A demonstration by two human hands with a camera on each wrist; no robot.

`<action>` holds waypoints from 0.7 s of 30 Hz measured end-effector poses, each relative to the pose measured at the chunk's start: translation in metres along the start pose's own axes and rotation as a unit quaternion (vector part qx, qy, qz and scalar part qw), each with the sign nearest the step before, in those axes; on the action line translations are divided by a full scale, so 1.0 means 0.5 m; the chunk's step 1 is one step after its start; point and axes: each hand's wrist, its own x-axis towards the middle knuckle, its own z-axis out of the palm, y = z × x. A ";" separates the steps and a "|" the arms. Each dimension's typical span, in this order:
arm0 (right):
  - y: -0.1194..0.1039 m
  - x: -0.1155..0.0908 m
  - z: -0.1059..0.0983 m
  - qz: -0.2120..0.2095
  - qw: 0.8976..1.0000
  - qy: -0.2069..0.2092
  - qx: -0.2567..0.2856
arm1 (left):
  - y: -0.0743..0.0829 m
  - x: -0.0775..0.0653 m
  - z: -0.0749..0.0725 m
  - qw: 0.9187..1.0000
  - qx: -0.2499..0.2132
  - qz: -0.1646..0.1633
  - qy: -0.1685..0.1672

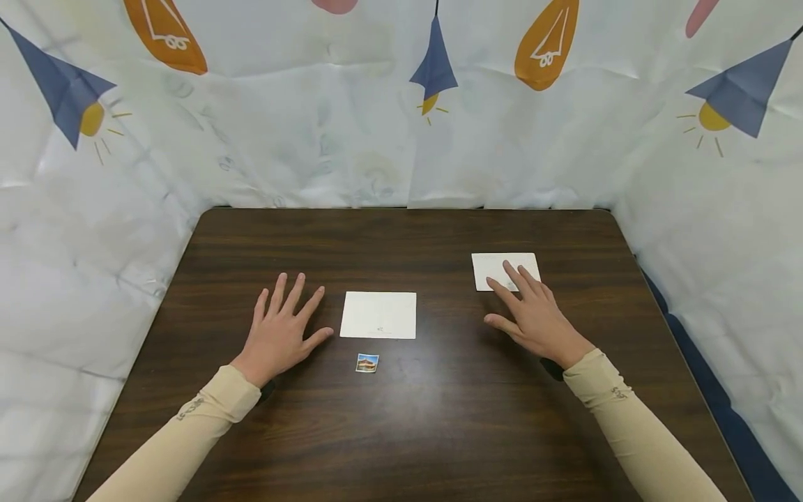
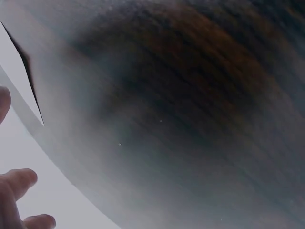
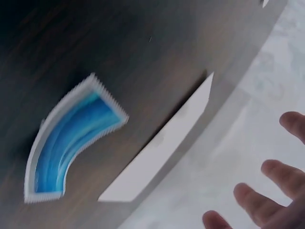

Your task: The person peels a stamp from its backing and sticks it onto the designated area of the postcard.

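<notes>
A white card (image 1: 378,315) lies on the dark wooden table, and a small postage stamp (image 1: 366,362) with a picture of a building under a blue sky lies just below it. To the card's left, my left hand (image 1: 280,335) spreads its fingers flat, palm down, holding nothing. My right hand (image 1: 533,317) is spread too, its fingertips overlapping the lower part of a second white card (image 1: 483,268). In the right wrist view a stamp (image 3: 76,138) with a serrated white border and blue surface looks curved, beside a white card (image 3: 157,152). The left wrist view catches a white card's corner (image 2: 21,71).
The dark wood-grain table (image 1: 401,432) has rounded far corners. White fabric (image 1: 376,139) printed with lamps and orange bulbs hangs behind it and along both sides. Dark blue material (image 1: 709,383) shows beyond the right edge.
</notes>
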 end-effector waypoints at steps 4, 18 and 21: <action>-0.020 0.010 0.017 -0.033 0.999 0.040 0.001 | 0.002 0.004 0.010 1.000 -0.008 0.012 0.003; -0.104 0.042 0.068 -0.015 0.989 0.079 0.125 | 0.020 0.018 0.031 0.998 -0.013 0.055 0.003; -0.124 0.047 0.074 0.010 0.981 0.069 0.179 | 0.025 0.019 0.035 0.998 -0.011 0.066 0.004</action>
